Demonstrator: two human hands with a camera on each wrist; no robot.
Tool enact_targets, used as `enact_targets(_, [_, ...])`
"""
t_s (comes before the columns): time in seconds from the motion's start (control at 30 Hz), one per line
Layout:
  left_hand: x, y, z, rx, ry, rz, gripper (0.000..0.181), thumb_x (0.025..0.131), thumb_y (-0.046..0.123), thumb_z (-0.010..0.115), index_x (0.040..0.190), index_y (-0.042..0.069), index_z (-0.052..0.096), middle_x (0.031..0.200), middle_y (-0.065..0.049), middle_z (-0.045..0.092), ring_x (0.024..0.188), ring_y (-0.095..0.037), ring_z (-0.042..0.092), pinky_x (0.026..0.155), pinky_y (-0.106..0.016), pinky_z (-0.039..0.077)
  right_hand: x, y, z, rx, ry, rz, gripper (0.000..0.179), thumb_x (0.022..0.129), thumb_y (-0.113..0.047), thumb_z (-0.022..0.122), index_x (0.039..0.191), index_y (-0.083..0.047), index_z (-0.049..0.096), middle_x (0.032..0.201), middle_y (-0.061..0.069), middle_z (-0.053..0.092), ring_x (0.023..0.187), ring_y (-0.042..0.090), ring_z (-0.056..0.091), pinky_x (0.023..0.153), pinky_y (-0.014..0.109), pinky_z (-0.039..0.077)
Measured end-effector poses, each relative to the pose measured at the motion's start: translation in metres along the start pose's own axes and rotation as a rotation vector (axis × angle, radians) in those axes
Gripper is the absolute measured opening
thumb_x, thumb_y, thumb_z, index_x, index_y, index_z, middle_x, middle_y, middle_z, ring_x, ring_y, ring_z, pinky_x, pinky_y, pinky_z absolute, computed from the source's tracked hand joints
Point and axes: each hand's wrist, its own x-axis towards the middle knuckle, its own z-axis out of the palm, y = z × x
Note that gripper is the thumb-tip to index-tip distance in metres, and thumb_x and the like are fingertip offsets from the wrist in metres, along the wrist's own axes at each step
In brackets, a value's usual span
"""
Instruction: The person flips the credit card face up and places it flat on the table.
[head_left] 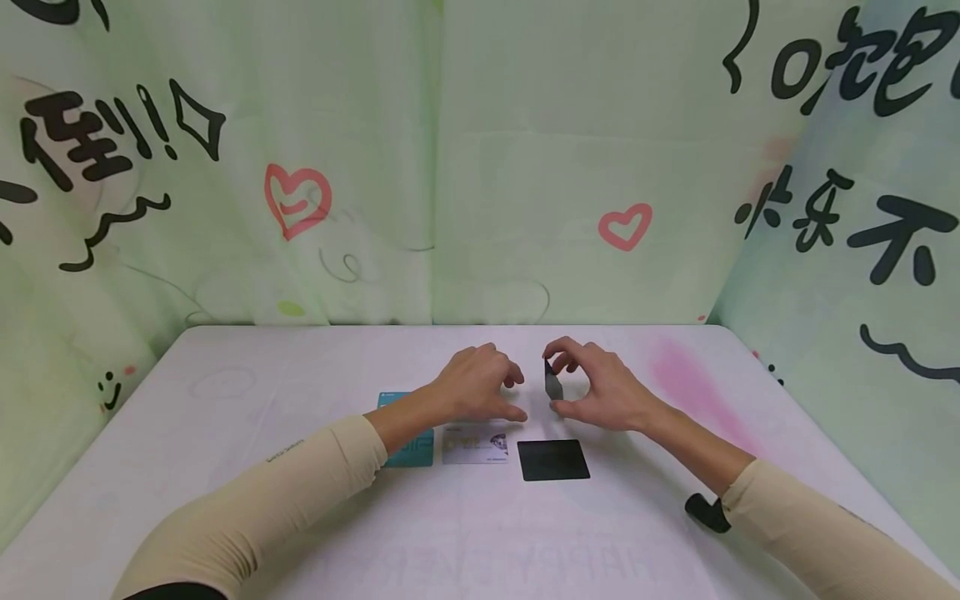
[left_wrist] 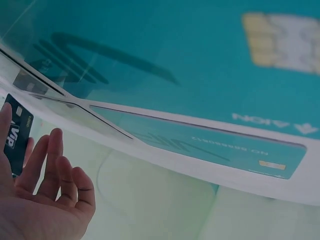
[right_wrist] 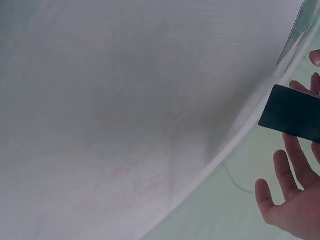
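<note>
My right hand [head_left: 603, 392] pinches a dark card [head_left: 552, 382] between thumb and fingers, on edge above the table. "VIP" lettering shows on this dark card [left_wrist: 19, 135] in the left wrist view; its plain side faces the right wrist view. Just left of it, my left hand [head_left: 483, 383] hovers with loosely bent, parted fingers, holding nothing in the head view. Below the hands lie a pale card [head_left: 472, 446] with a small picture and a black card [head_left: 553, 460]. One teal card [head_left: 412, 452] and another teal card [head_left: 392, 398] are partly hidden by the left arm.
The cards lie on a white table [head_left: 300, 375] with a pink patch at right. A printed light-green curtain [head_left: 517, 208] stands behind and around it. A black strap [head_left: 707, 512] hangs by the right sleeve.
</note>
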Motion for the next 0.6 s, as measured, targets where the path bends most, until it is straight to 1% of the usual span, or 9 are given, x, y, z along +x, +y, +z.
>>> enact_targets(0.13, [0.0004, 0.0004, 0.0011, 0.000, -0.004, -0.011, 0.050, 0.082, 0.052, 0.085, 0.121, 0.020, 0.079, 0.105, 0.006, 0.077, 0.099, -0.013, 0.058, 0.081, -0.029, 0.050, -0.0001, -0.0005, -0.0005, 0.068, 0.017, -0.010, 0.055, 0.077, -0.014, 0.086, 0.122, -0.018, 0.055, 0.111, 0.003, 0.074, 0.110, 0.033, 0.063, 0.096, 0.053, 0.046])
enact_targets(0.23, [0.0006, 0.0010, 0.0010, -0.006, -0.008, -0.020, 0.052, 0.082, 0.052, 0.085, 0.122, 0.019, 0.079, 0.107, 0.006, 0.077, 0.100, -0.013, 0.058, 0.082, -0.029, 0.050, -0.0004, -0.0015, -0.0012, 0.111, 0.023, -0.005, 0.054, 0.077, -0.011, 0.086, 0.120, -0.014, 0.054, 0.113, 0.004, 0.075, 0.112, 0.031, 0.065, 0.100, 0.058, 0.045])
enact_targets(0.43, [0.0010, 0.0021, 0.0004, -0.020, -0.026, -0.038, 0.054, 0.082, 0.051, 0.085, 0.124, 0.018, 0.078, 0.109, 0.005, 0.077, 0.102, -0.014, 0.058, 0.082, -0.030, 0.051, -0.0008, -0.0023, -0.0021, 0.157, 0.023, 0.048, 0.053, 0.077, -0.010, 0.085, 0.117, -0.018, 0.051, 0.114, -0.004, 0.078, 0.126, 0.026, 0.067, 0.102, 0.055, 0.041])
enact_targets(0.6, [0.0010, 0.0023, 0.0003, -0.011, -0.013, -0.036, 0.058, 0.082, 0.054, 0.085, 0.126, 0.017, 0.077, 0.111, 0.004, 0.078, 0.101, -0.014, 0.059, 0.080, -0.029, 0.051, -0.0014, -0.0046, -0.0034, 0.191, 0.024, 0.072, 0.054, 0.078, -0.011, 0.087, 0.116, -0.018, 0.050, 0.115, -0.005, 0.078, 0.128, 0.026, 0.065, 0.101, 0.050, 0.037])
